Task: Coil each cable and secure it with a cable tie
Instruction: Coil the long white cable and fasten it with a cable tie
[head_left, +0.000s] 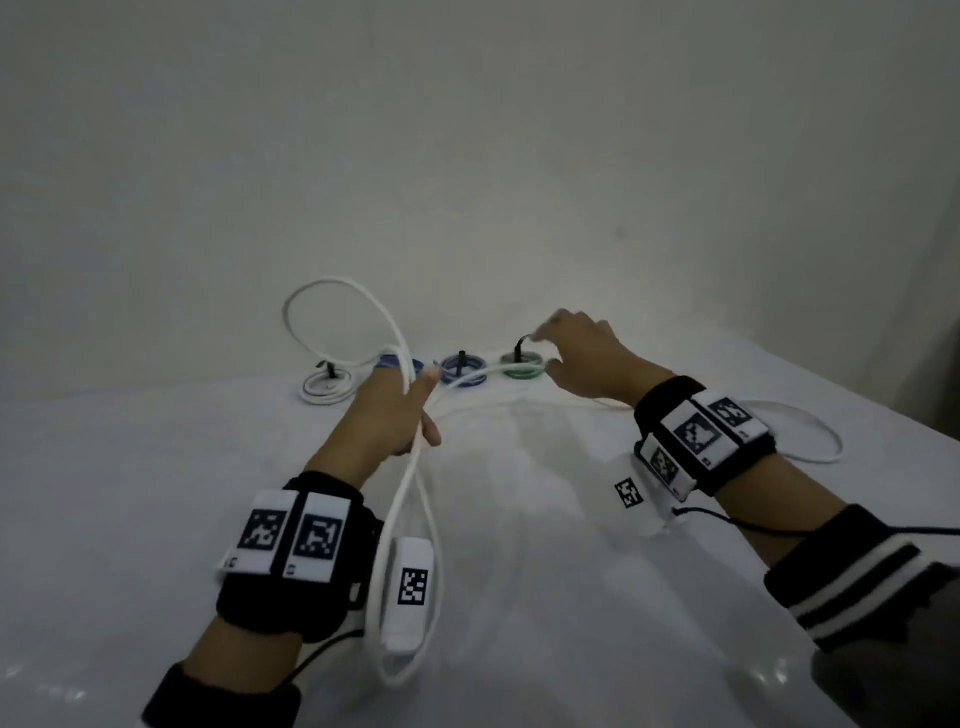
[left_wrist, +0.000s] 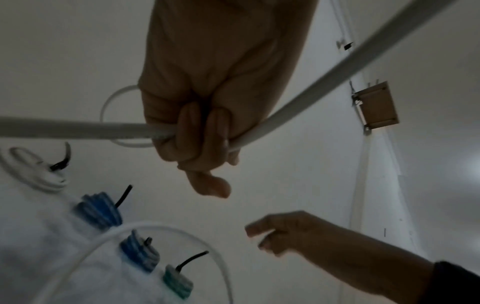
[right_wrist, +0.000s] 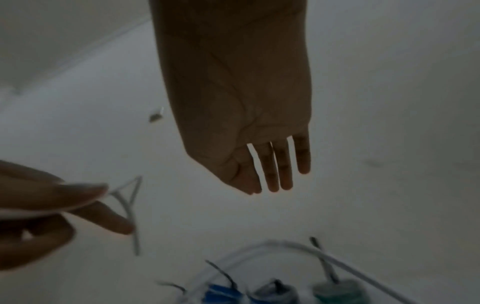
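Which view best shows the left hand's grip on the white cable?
The left wrist view: the left hand shows its fingers curled round the white cable. The head view shows the hand's back and the hanging loops. The right wrist view catches only blurred fingers at its edge.

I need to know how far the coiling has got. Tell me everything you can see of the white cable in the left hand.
The white cable is a smooth, round, plastic-looking cord. The left hand grips several strands, fingers curled round them. One loop arcs above the hand, longer loops hang toward the wrist. A loose stretch trails right across the white table, passing under the right hand, which is open and does not hold it. No tie shows on it.
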